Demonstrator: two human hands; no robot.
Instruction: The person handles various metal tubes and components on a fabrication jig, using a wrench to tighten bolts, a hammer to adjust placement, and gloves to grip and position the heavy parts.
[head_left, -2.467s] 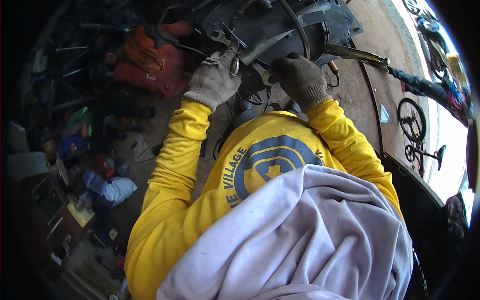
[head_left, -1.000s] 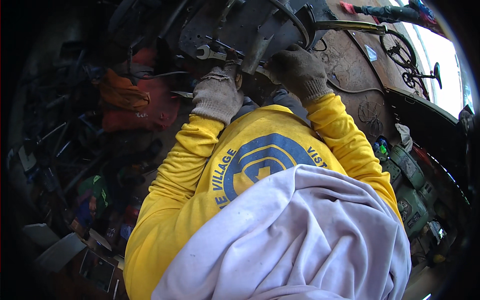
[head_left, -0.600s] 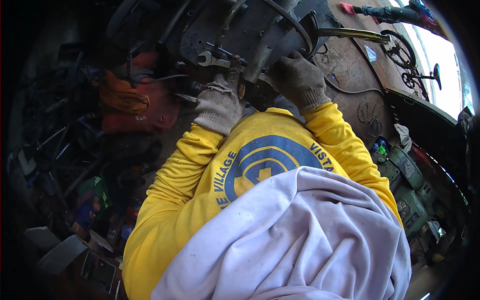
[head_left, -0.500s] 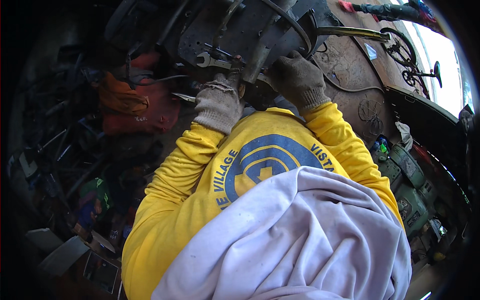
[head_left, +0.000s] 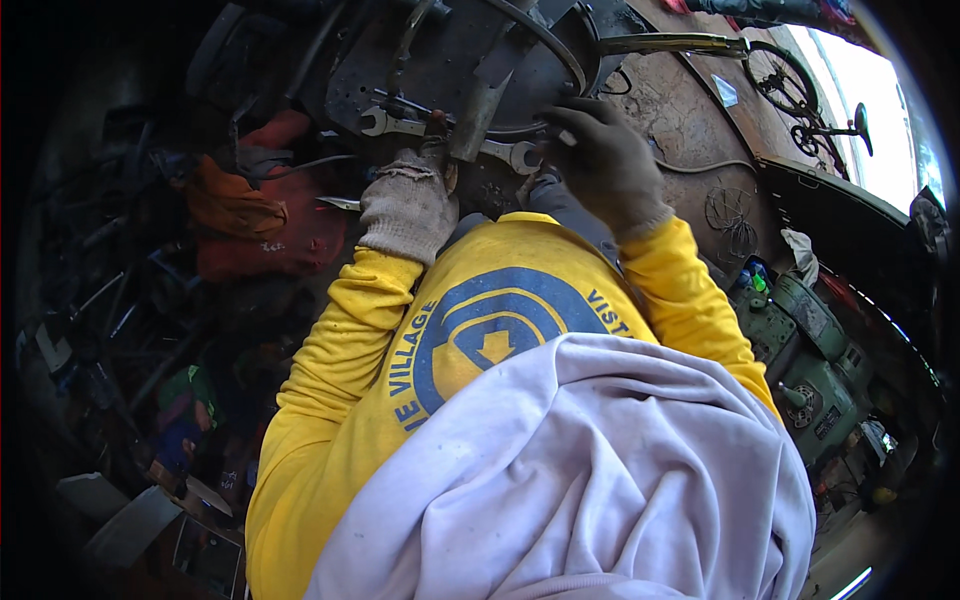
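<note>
My left hand (head_left: 408,208), in a worn grey knit glove, is closed round the middle of a steel spanner (head_left: 402,127). One open jaw sticks out to the left; a second spanner end shows right of a metal tube (head_left: 480,120), which hides the part between. Right of that end, my gloved right hand (head_left: 612,170) is raised with its fingers bent. Motion blurs its fingertips, so I cannot make out whether they hold anything. Beyond both hands lies a dark metal plate (head_left: 350,85) with bars and a curved hose over it.
An orange cloth (head_left: 235,205) lies on a red item at the left, near a pointed metal tool (head_left: 340,204). Dark clutter fills the far left. To the right are a bicycle (head_left: 785,85), a wire coil (head_left: 732,215) and a green machine (head_left: 820,370). Another person's clothing shows at the top right.
My right hand has come off the right end of the spanner, uncovering it, and lifted slightly right. My left hand stays on the spanner. The whole view has shifted a little.
</note>
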